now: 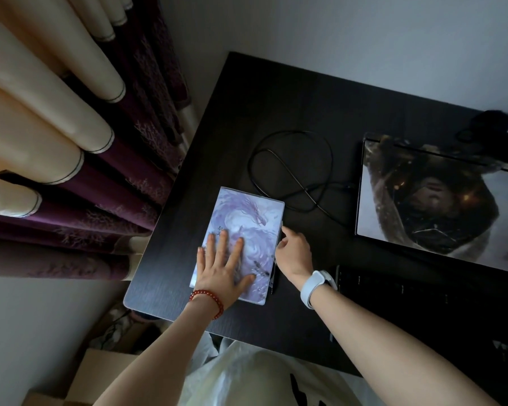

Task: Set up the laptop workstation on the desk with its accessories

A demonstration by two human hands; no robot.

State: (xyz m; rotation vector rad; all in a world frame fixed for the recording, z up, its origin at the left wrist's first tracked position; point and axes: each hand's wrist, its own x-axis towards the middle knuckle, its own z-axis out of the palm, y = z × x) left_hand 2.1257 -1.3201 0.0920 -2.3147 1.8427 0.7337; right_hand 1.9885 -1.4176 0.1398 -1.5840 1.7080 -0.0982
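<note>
A closed laptop (pixel 247 212) with a pale purple dragon picture on its lid lies near the left front of the dark desk (pixel 276 98). My left hand (pixel 223 273) lies flat on the lid with its fingers spread. At the laptop's right edge, my right hand (pixel 294 253) has its thumb on top and its fingers curled around the side. A black cable (pixel 291 171) loops on the desk behind the laptop. A large picture mat (pixel 440 200) lies to the right.
A dark keyboard (pixel 408 297) sits at the front right, below the mat. A black object (pixel 493 127) rests at the mat's far corner. Cream and purple curtains (pixel 71 142) hang left of the desk. A cardboard box (pixel 100 373) stands on the floor.
</note>
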